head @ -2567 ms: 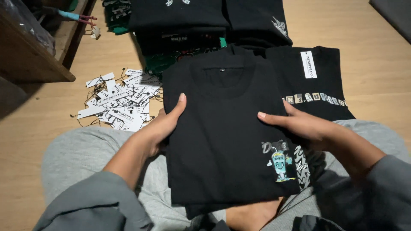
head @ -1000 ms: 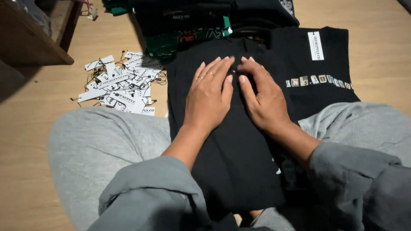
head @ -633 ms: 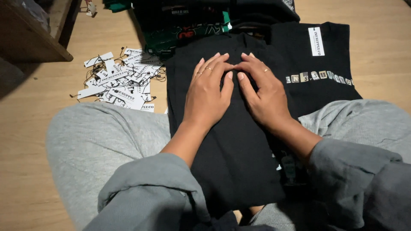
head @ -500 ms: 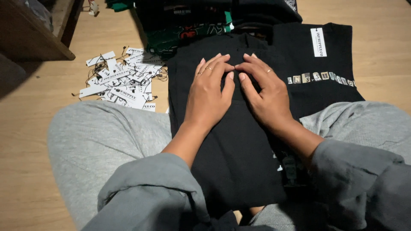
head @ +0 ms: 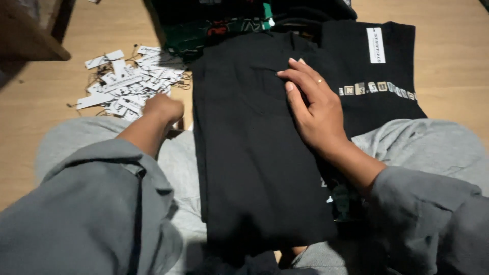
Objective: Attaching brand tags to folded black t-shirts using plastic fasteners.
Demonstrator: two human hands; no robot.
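The folded black T-shirt [head: 254, 153] lies lengthwise across the person's grey-trousered lap [head: 438, 147], its far end reaching the wooden floor [head: 56, 137], and only the right hand [head: 316, 109] pins it, fingers flat and slightly spread on the upper right part. The left hand [head: 163, 109] is at the shirt's left edge with its fingers curled under or out of sight, so I cannot tell whether it grips cloth; a tug there could pull the fold open or skew it. Beyond, the heap of white hang tags [head: 127, 84] with strings lies near that left edge, and one could snag in the fold, while the second black shirt with a letter print [head: 377, 76] underneath at right could drag along
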